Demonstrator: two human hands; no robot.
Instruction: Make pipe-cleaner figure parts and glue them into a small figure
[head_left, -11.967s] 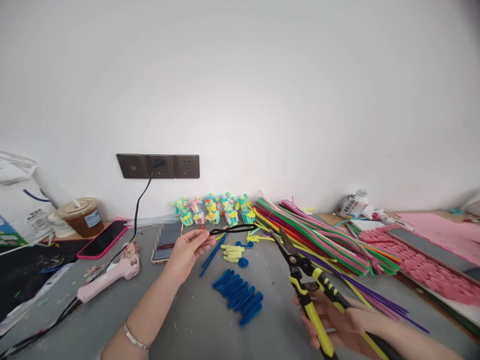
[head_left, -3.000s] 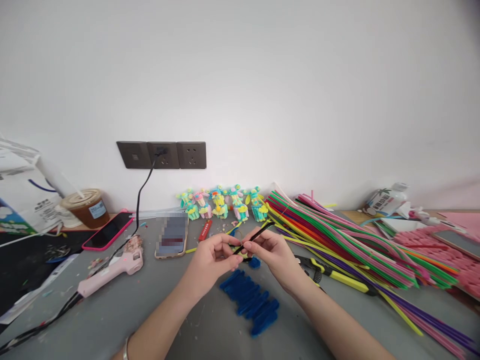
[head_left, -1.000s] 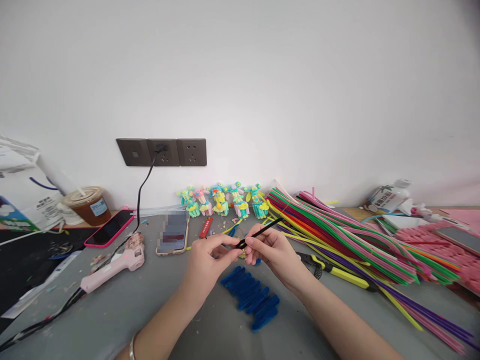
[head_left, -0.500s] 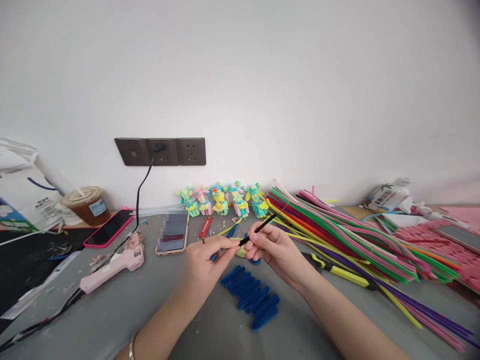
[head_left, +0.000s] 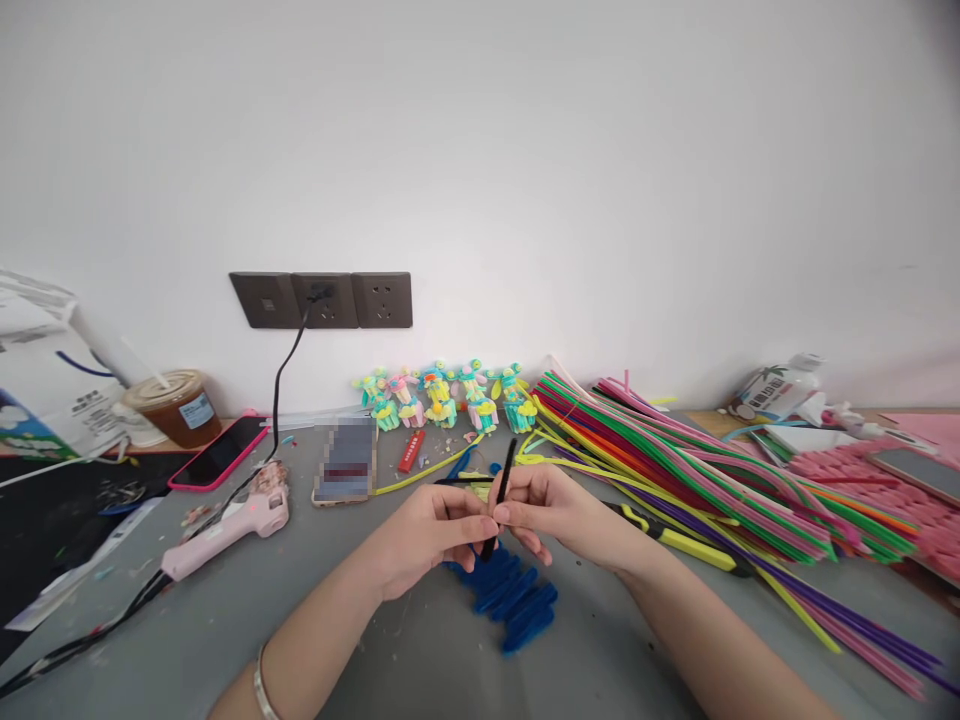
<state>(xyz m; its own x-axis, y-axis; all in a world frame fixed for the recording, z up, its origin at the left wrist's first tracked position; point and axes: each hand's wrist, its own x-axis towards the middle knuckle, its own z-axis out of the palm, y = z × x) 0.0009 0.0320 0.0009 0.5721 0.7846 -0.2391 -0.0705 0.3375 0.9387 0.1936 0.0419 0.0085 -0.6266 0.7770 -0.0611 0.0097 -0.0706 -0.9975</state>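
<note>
A short black pipe cleaner (head_left: 507, 471) stands nearly upright between my hands, above the grey table mat. My right hand (head_left: 559, 508) pinches it between thumb and fingers. My left hand (head_left: 431, 535) is closed at its lower part, thumb tip against it. Beneath my hands lies a zigzag row of bent dark-blue pipe cleaner (head_left: 514, 600), its upper end partly hidden by my fingers. Just behind the hands are some blue and yellow pieces, largely covered.
Several colourful pipe-cleaner figures (head_left: 439, 395) stand along the wall. To the right lie a bundle of pipe cleaners (head_left: 675, 460) and yellow-handled pliers (head_left: 697, 550). On the left are a pink glue gun (head_left: 225, 530) with its cord, two phones (head_left: 345, 465) and a drink cup (head_left: 176, 410).
The black pipe cleaner has turned from slanted to nearly upright. Both hands have shifted slightly down, and the left hand has moved its grip along it.
</note>
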